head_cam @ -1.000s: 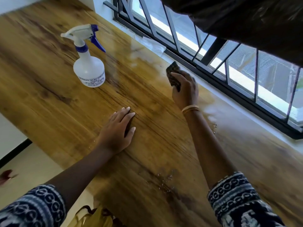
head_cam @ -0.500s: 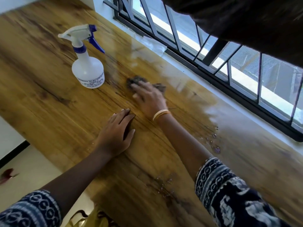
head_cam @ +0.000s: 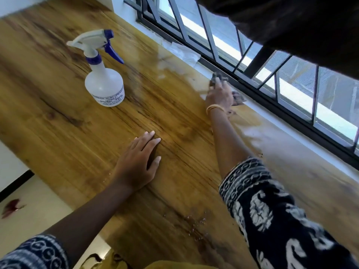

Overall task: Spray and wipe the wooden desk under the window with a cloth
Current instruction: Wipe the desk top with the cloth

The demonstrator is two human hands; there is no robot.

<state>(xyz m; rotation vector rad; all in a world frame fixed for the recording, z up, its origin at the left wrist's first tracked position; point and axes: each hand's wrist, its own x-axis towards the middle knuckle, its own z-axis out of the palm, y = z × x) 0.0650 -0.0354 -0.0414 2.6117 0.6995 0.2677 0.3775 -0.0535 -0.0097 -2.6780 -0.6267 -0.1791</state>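
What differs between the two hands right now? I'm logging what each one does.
The right hand reaches to the window edge, pressing the dark cloth; the left hand lies flat and empty mid-desk. The right wrist wears a bangle; the left wrist is bare. Both touch the wooden desk.

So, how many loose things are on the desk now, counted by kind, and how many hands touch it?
Spray bottle: 1
Dark cloth: 1
White sheet by the window: 1
Hands on the desk: 2, left hand flat, right hand on the cloth
Total: 5
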